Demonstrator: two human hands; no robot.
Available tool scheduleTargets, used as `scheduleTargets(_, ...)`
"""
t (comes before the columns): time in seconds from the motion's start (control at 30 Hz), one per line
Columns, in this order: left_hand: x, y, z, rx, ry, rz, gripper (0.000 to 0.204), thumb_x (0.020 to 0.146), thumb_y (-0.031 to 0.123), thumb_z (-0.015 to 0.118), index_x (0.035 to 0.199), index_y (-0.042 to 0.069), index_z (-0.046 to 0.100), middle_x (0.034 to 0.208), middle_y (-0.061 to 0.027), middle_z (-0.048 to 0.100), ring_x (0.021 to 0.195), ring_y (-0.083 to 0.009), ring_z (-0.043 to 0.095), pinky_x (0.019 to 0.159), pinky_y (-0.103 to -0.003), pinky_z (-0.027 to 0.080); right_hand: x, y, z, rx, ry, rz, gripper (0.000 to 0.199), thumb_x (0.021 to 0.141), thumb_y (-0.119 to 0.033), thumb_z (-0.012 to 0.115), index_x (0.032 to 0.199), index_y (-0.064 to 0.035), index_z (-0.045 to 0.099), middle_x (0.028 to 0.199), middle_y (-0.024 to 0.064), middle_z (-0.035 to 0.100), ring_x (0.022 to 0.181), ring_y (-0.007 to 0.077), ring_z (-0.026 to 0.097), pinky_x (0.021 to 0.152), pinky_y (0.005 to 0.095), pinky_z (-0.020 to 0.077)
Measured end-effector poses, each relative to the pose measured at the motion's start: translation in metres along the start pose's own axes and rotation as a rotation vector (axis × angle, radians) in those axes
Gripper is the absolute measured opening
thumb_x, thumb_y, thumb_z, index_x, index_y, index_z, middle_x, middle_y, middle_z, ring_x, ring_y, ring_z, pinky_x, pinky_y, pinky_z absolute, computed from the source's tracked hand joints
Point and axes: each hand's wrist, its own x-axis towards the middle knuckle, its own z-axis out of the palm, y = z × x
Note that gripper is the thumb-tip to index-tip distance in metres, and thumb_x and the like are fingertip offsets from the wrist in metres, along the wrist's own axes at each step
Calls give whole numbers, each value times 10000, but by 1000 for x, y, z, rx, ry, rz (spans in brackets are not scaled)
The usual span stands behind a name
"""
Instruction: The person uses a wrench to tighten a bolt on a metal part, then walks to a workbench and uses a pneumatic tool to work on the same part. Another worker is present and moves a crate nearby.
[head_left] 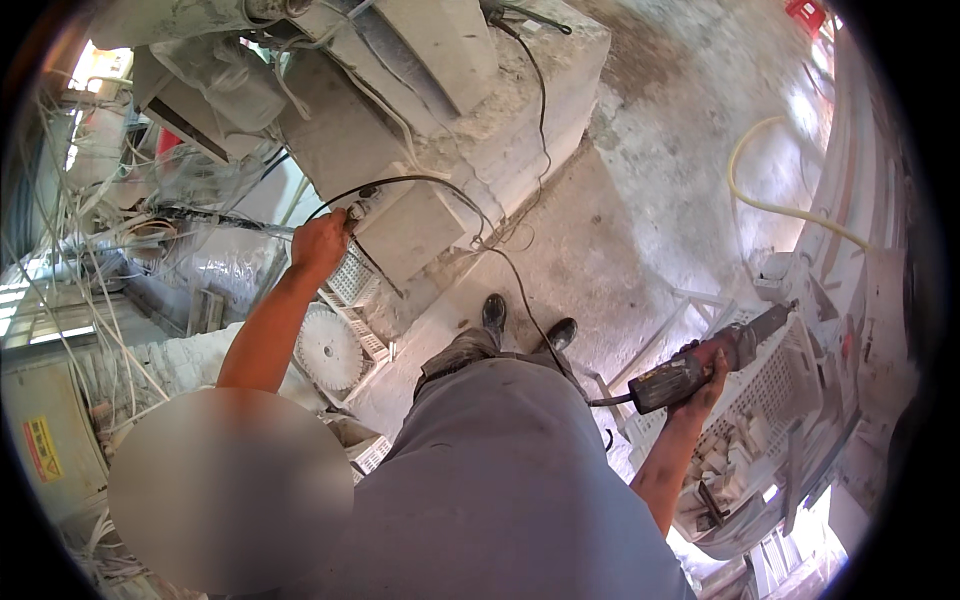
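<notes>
A worker stands with arms spread, the right hand wrapped around a power tool near a white crate; the left hand reaches outward, curled beside a black cord, its grasp unclear from where I stand.

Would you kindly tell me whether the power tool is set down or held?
The power tool is held: the right hand grips its body.

The power tool looks scuffed plastic, the garment matt cloth, the shoes glossy
</notes>
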Motion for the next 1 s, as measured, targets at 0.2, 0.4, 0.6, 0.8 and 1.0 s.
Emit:
scheduleTargets(0.2,15,13,-24,57,-95,-17,146,845,181,616,914,53,630,797,-179,686,775,-388,675,685,-493,534,5,2,-1,10,-10,-3,498,869,-386,688,1174,-19,543,956,126,636,843,262,650,769,385,561)
scheduleTargets(0.4,19,22,-32,34,-137,-62,148,846,166,591,925,52,645,864,-192,694,799,-387,680,714,-483,542,13,11,9,15,24,-33,491,874,-392,684,1181,-36,540,952,125,633,848,264,650,764,385,562)
scheduleTargets(0.6,24,8,-24,40,-212,21,183,858,169,549,966,85,670,896,-182,699,856,-378,677,734,-480,537,15,19,25,12,-2,-25,445,870,-392,683,1120,-44,563,932,108,639,830,257,653,753,391,565)
scheduleTargets(0.8,31,9,-5,42,-179,71,174,859,178,552,869,32,647,840,-219,686,816,-396,681,690,-488,543,13,22,46,78,55,67,435,867,-395,682,1093,-37,584,914,116,650,816,259,656,728,386,566)
scheduleTargets(1.0,23,7,-8,-73,-136,67,169,865,201,578,879,37,614,826,-218,677,779,-419,669,689,-511,532,15,23,46,-2,-18,-6,445,862,-397,687,1095,-32,585,921,122,649,828,264,653,736,405,567)
